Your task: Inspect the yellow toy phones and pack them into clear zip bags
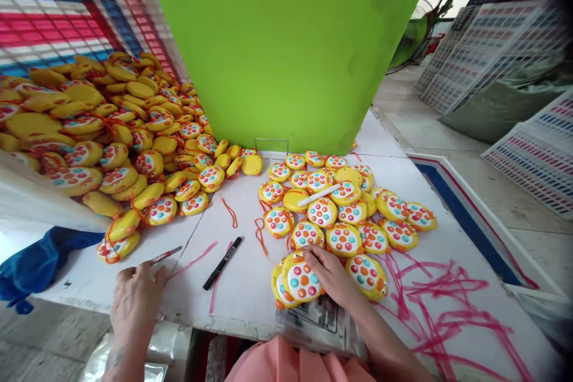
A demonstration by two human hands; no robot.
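My right hand (329, 271) is closed on a yellow duck-shaped toy (302, 280) with a white face of coloured round buttons. Another such toy lies partly hidden under it. My left hand (136, 295) rests at the table's front left with its fingers curled over the near end of a thin red tool (165, 255) with a dark tip; its exact kind is unclear. Between my hands lies a black marker (222, 262). Many similar duck toys (344, 239) spread out beyond my right hand, and a white stick (319, 195) lies across some of them.
A large heap of duck toys (143, 113) spills from the left. A tall green panel (286, 48) stands at the back. Orange cord loops (229, 212) lie on the white table (242, 209). A blue cloth (40, 265) hangs at the left edge; a clear plastic bag (320, 328) lies in front.
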